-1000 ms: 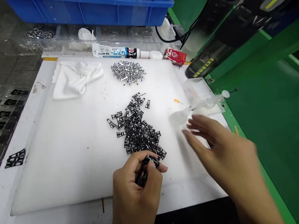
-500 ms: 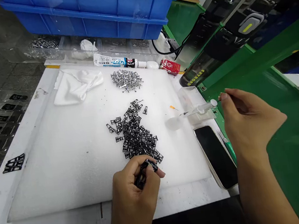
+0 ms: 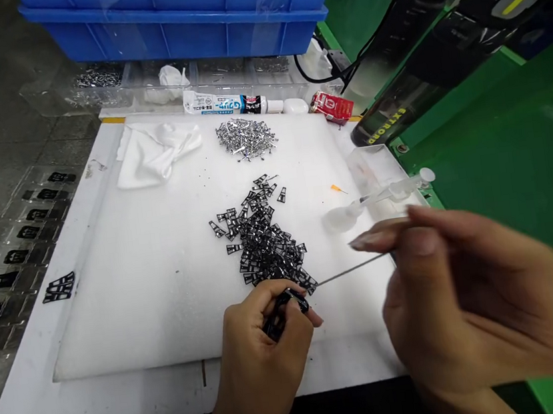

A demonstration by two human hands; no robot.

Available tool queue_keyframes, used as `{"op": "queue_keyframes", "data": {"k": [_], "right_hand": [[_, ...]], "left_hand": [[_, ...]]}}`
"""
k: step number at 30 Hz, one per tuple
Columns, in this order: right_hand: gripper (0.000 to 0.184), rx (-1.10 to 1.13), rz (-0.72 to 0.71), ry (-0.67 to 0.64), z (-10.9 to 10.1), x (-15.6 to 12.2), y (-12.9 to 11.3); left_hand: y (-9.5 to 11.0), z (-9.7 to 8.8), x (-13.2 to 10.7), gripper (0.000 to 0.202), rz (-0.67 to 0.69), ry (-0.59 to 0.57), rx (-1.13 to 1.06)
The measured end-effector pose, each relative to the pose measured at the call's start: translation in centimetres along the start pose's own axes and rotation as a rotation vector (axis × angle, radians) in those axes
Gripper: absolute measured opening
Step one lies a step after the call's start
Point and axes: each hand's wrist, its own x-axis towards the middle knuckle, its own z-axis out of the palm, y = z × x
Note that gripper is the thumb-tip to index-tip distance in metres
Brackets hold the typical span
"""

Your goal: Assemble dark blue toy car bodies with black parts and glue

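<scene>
My left hand point(image 3: 261, 346) is closed round a small black part point(image 3: 282, 310) at the near edge of the white foam pad point(image 3: 155, 282). Just beyond it lies a heap of several small black parts point(image 3: 263, 239). My right hand point(image 3: 470, 304), blurred and close to the camera, pinches a thin metal needle point(image 3: 349, 270) whose tip points left, almost at the part in my left hand. A pile of small silver parts point(image 3: 246, 137) lies farther back on the pad.
A clear syringe point(image 3: 386, 193) and an orange tip point(image 3: 337, 189) lie at the pad's right edge. A white cloth point(image 3: 156, 151), a glue tube point(image 3: 223, 104), a red packet point(image 3: 332, 105) and a blue crate point(image 3: 182, 14) are at the back. Green machine surface point(image 3: 502, 159) on the right. Black parts point(image 3: 58, 287) lie left.
My right hand came back from the green surface at the right, now holding the thin needle, and swung it towards my left hand. The left hand stayed where it was.
</scene>
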Motion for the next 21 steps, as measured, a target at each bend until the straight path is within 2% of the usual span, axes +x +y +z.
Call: {"op": "queue_keyframes", "data": {"k": [2, 4, 10, 15, 21], "right_hand": [[0.034, -0.002, -0.106, 0.058, 1.8, -0.3, 0.0], [0.033, -0.023, -0.153, 0.099, 2.6, -0.2, 0.2], [0.034, -0.04, -0.118, 0.072, 2.5, -0.2, 0.5], [0.027, -0.056, -0.07, 0.053, 2.7, -0.4, 0.4], [0.021, -0.065, -0.058, 0.032, 2.8, -0.2, 0.3]], "left_hand": [[0.0, 0.1, 0.0, 0.012, 0.012, 0.003, -0.008], [0.1, 0.1, 0.0, 0.01, 0.021, 0.012, -0.017], [0.2, 0.0, 0.0, 0.008, 0.011, 0.025, -0.001], [-0.1, -0.5, 0.3, 0.008, 0.028, -0.037, 0.044], [-0.6, -0.6, 0.4, 0.009, 0.05, -0.045, 0.056]]}}
